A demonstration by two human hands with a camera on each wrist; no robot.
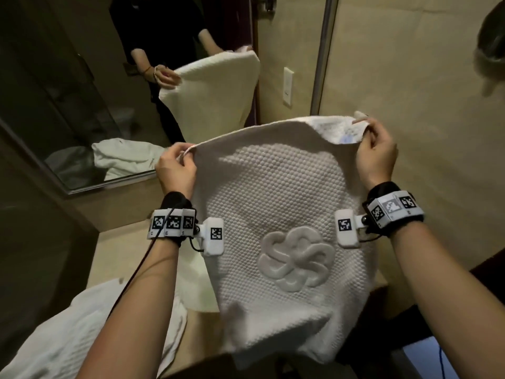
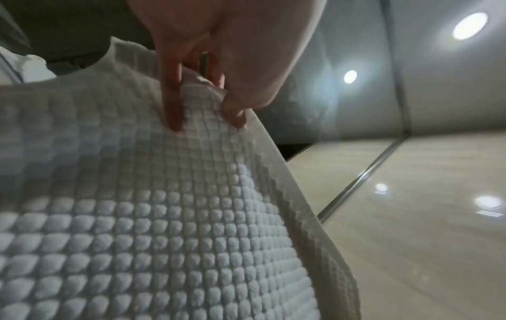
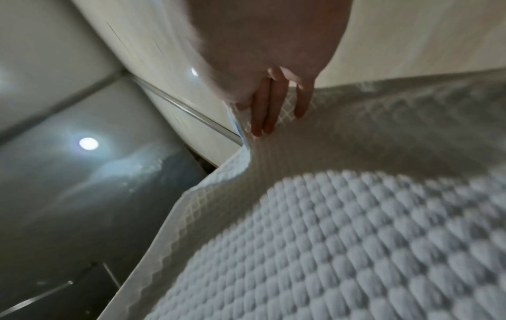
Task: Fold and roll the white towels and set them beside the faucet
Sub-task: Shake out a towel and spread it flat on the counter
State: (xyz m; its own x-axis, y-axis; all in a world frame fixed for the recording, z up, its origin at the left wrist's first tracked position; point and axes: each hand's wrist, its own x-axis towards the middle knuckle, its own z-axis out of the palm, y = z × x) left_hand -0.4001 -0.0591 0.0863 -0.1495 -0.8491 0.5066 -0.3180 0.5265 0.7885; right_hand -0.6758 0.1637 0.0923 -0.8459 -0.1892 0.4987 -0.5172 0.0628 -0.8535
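1. A white bobble-textured cotton towel with a raised flower emblem (image 1: 276, 228) hangs spread in the air in front of the person, above the beige counter (image 1: 114, 258).
2. The left hand (image 1: 176, 166) pinches the towel's top left corner, thumb and fingers (image 2: 172, 104) closed on the hem.
3. The right hand (image 1: 377, 151) grips the top right corner, which is turned over, fingers (image 3: 269, 104) curled round the cloth.
4. The hands are well apart, holding the top edge taut.
5. A second crumpled white towel (image 1: 90, 332) lies on the counter at near left.
6. A wall mirror (image 1: 90, 86) at far left reflects the person and the towel.
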